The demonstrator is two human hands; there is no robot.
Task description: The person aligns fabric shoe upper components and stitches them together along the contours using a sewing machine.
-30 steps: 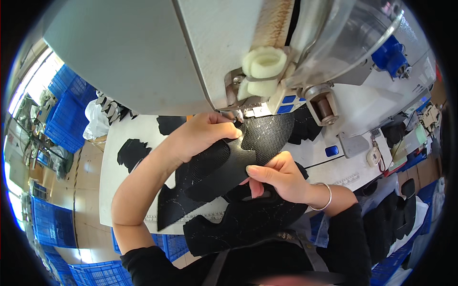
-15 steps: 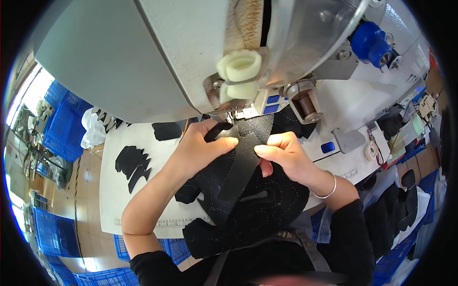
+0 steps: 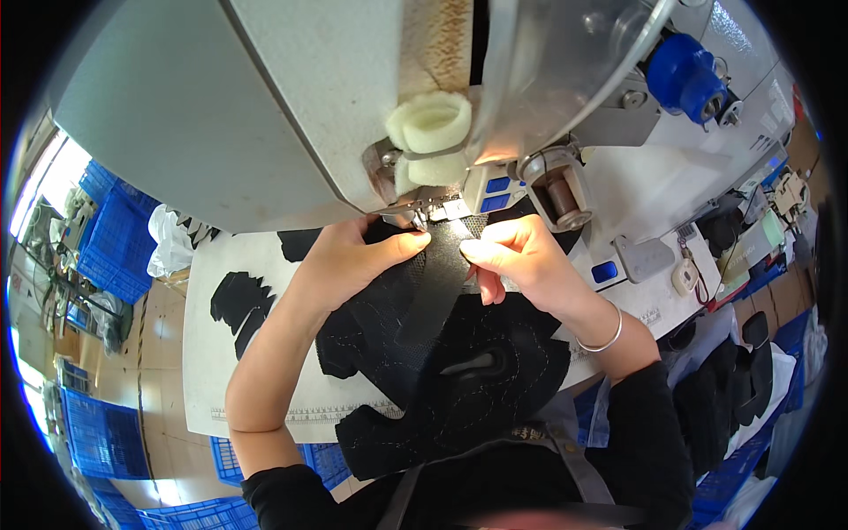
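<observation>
Under the head of the sewing machine (image 3: 291, 115), a dark strip (image 3: 431, 296) lies over black mesh fabric (image 3: 380, 305). My left hand (image 3: 353, 261) is closed on the mesh fabric beside the strip, thumb on top near the presser foot (image 3: 420, 221); its other fingers are mostly hidden. With thumb and forefinger my right hand (image 3: 517, 261) pinches the strip's right edge, its lower fingers curled beneath. A larger black stitched piece (image 3: 495, 389) with light thread lines and a slot-like opening hangs toward my lap, joined to or lying against the mesh; I cannot tell which.
Cut black pieces (image 3: 240, 300) lie on the white table (image 3: 208, 353) at left. A thread spool (image 3: 561, 194) and a blue knob (image 3: 685, 79) sit on the machine at right. Blue crates (image 3: 106, 433) stand on the floor at left; black pieces (image 3: 724, 389) are stacked at right.
Both hands have moved slightly away from me, carrying the strip and fabric closer to the presser foot. A bright light now falls on the strip's far end.
</observation>
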